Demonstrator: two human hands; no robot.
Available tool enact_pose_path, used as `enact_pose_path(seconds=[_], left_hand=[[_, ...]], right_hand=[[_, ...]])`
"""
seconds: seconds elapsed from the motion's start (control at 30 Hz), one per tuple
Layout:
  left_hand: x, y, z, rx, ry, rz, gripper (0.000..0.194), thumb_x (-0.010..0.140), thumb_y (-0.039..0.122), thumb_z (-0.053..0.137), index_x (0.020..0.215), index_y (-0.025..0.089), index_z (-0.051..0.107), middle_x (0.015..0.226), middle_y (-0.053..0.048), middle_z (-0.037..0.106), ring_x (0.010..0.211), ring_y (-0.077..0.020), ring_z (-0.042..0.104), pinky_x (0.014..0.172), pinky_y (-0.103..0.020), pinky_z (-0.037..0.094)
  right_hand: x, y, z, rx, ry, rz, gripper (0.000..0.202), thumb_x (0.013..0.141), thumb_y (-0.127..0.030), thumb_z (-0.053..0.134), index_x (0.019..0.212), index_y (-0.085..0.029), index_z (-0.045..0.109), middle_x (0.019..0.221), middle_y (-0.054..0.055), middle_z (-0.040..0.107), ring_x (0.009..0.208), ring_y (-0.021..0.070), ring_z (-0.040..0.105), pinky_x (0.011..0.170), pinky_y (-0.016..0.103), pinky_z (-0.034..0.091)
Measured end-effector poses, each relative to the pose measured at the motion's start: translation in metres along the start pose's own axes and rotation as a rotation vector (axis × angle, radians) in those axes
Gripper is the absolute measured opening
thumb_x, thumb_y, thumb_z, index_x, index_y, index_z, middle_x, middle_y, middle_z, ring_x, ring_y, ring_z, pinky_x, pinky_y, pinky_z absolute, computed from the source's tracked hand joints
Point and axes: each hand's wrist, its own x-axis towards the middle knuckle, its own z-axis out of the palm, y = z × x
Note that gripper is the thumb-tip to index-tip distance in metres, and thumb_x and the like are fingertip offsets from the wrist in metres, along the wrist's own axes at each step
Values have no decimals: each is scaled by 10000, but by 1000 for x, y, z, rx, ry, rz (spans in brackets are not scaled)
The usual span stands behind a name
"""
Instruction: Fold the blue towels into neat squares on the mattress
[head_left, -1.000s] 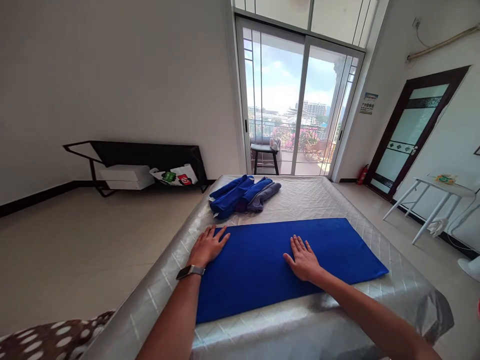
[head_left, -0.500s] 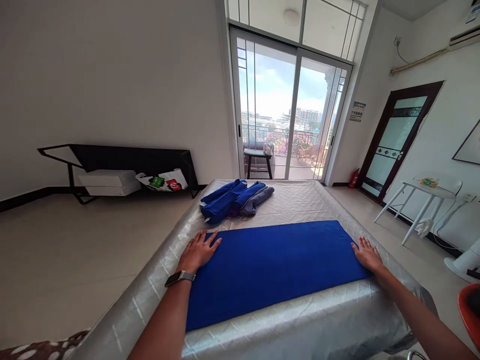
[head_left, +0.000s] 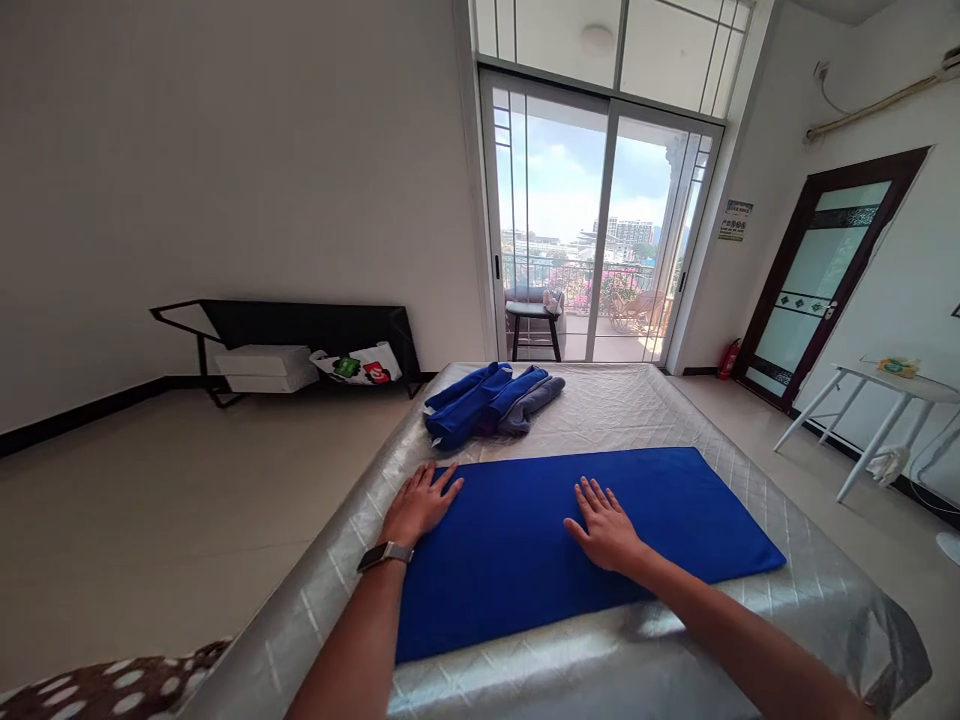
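A flat blue cloth (head_left: 517,540), folded into a long rectangle, lies across the silver quilted bed cover (head_left: 600,395). My left hand (head_left: 421,503) rests with spread fingers on the cloth's left edge, near its far corner; a watch (head_left: 386,555) is on that wrist. Over the middle of the cloth is my right hand (head_left: 606,525), palm down, fingers stretched out; whether it presses on the fabric I cannot tell. Beyond the cloth, toward the far left, a loose pile of blue cloths (head_left: 469,405) lies beside a grey cloth (head_left: 531,405).
Against the left wall stands a low black rack (head_left: 315,325) with white boxes (head_left: 266,370) and a printed bag (head_left: 360,365). At the right are a small white table (head_left: 900,385) and a fire extinguisher (head_left: 729,358). Brown dotted fabric (head_left: 120,685) shows at lower left.
My right hand has moved left from the cloth's right edge to its middle. My left hand stays at the left edge. The camera view has turned slightly to the left.
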Motion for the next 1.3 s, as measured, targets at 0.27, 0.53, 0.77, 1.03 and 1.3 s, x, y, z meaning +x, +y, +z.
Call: enact_pose_path(seconds=[0.27, 0.53, 0.77, 1.03, 1.3], left_hand=[[-1, -2, 4, -5, 19, -2, 609, 1029, 489, 270, 1580, 246, 360, 1651, -108, 344, 1534, -293, 274, 1226, -459, 263], [-2, 2, -4, -34, -16, -10, 612, 1021, 499, 308, 1584, 263, 346, 1647, -94, 357, 1536, -305, 266, 1233, -474, 248], [0, 3, -3, -34, -17, -22, 613, 1026, 510, 289, 1584, 263, 344, 1647, -105, 352, 1531, -312, 277, 1231, -488, 246], [-5, 0, -2, -22, -16, -12, 611, 1034, 483, 272, 1591, 238, 332, 1663, -110, 313, 1539, -287, 260, 1231, -465, 243], [-3, -8, 6, 1, 21, 21, 583, 1019, 461, 312, 1569, 281, 382, 1637, -63, 384, 1520, -293, 304, 1209, -479, 292]], right_hand=[[-5, 112, -5, -84, 66, 257, 768, 1003, -683, 151, 1636, -248, 168, 1710, 24, 137, 1568, 227, 116, 1261, 434, 100], [-24, 207, -56, -233, 307, 538, 351, 981, -394, 634, 1284, -219, 610, 1330, 88, 611, 1105, 232, 636, 937, 461, 558], [1, 161, -55, -222, 277, 422, 467, 1042, -452, 457, 1460, -255, 526, 1558, 110, 475, 1410, 283, 443, 1177, 495, 337], [51, 33, -17, -32, -47, -159, 653, 1021, -622, 268, 1593, -314, 334, 1674, -11, 274, 1561, 226, 155, 1266, 435, 93], [44, 139, -40, -99, -19, 154, 719, 1015, -639, 187, 1626, -264, 238, 1695, 11, 202, 1563, 215, 139, 1268, 413, 89]])
